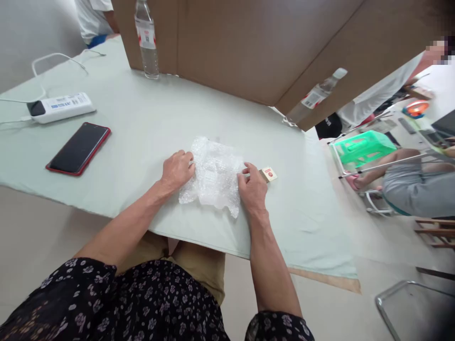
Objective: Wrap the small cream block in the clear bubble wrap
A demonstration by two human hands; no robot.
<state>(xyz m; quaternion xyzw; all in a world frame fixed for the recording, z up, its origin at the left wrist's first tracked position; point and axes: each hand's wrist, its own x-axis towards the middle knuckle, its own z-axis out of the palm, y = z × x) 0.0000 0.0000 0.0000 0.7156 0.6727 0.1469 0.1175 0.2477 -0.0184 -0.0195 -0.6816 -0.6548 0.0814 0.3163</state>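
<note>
Left hand: my left hand (177,169) rested on the left edge of the bubble wrap (213,176), fingers curled and pinching that edge.
Right hand: my right hand (252,188) gripped the right edge of the same sheet, thumb and fingers closed on it.
Bubble wrap: it lay flat on the tabletop (142,123) directly between my hands, touching both, crumpled and see-through, bundled loosely.
Long axis: the bundle ran roughly away from me and toward me, so my hands held its two long sides, one on each.
Nearer hand: neither was clearly nearer; both were in contact with it, the right a little closer to my body.
Small box: a small box (268,174) with a red mark sat just beyond my right fingertips, beside the wrap's right edge; whether it touched the wrap I could not tell.
Left of my left hand: a red-cased phone (78,149) lay face up, well apart, with a white power bank (60,107) and its cable farther out.
Beyond my hands: a water bottle (146,40) stood upright by a brown cardboard wall (249,47), and a second bottle (314,97) leaned at the far right.
Beyond my right hand: another person sat off the tabletop near a green stool (362,148).
</note>
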